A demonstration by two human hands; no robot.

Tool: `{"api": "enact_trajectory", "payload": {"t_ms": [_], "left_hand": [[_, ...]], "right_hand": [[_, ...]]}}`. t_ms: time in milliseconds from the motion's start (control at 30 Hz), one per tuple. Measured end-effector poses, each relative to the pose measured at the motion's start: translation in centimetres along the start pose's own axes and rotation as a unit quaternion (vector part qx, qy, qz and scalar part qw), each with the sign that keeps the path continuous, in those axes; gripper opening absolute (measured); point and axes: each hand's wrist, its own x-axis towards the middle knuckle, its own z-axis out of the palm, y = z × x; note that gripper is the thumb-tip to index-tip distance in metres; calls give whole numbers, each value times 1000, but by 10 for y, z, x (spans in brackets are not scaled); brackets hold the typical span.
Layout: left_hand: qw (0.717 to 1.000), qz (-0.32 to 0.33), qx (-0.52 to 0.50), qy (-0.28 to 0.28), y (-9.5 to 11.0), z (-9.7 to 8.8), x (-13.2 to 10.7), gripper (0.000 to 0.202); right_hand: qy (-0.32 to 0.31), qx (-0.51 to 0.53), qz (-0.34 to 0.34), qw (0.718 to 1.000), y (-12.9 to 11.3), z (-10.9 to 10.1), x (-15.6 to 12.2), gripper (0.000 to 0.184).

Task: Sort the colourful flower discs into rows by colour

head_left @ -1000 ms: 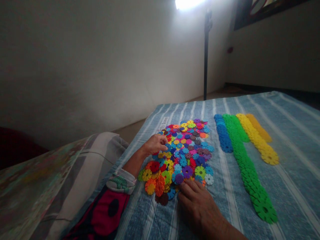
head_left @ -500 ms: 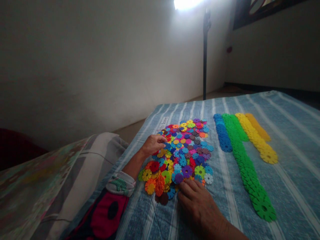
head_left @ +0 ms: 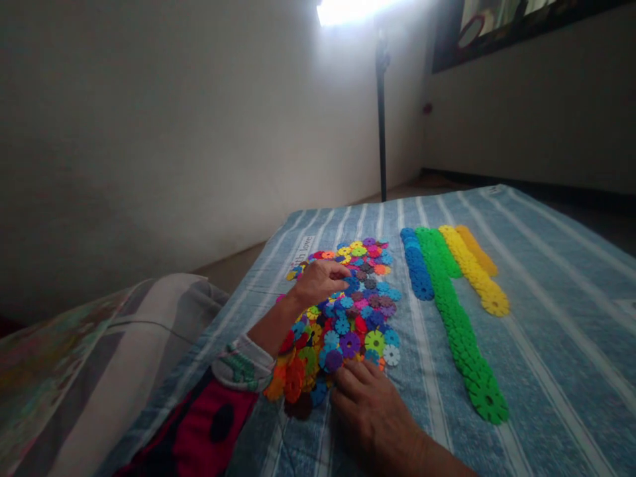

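A heap of notched, flower-shaped plastic discs [head_left: 349, 344] in mixed colours lies on a striped blue cloth [head_left: 358, 437]. My left hand [head_left: 319, 281] reaches over the heap's far half, thumb and fingers pinched at a blue disc [head_left: 352, 285]. At the heap's near edge rests my right hand [head_left: 370, 407], its fingers curled down beside a purple disc [head_left: 333, 361]; what lies under them is hidden. Right of the heap, overlapping discs form rows: blue [head_left: 417, 265], green [head_left: 460, 331], yellow [head_left: 474, 270] and orange-yellow [head_left: 477, 250].
Behind the cloth stands a lit lamp [head_left: 348, 12] on a dark pole [head_left: 381, 132]. A pale wall [head_left: 173, 132] runs along the left. Patterned bedding [head_left: 149, 344] lies at the lower left. Printed lettering [head_left: 304, 248] shows on the cloth beyond the heap.
My left hand has moved right and inward over the heap, to a blue disc. My right hand stays at the near edge. The whole view has shifted, so things appear farther left.
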Motion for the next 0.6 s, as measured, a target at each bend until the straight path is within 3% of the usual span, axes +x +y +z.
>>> {"api": "enact_trajectory", "payload": {"t_ms": [100, 300, 433, 600], "left_hand": [[996, 54, 22, -73, 29, 34, 22, 20], [983, 120, 95, -105, 65, 93, 56, 22], [978, 119, 127, -112, 72, 109, 68, 25], [972, 101, 185, -108, 77, 117, 70, 22]], "right_hand": [[10, -3, -7, 1000, 2, 4, -1, 11], [12, -16, -11, 1000, 2, 4, 0, 16], [19, 7, -9, 1000, 2, 2, 3, 19], [33, 29, -4, 999, 1, 2, 5, 21]]}}
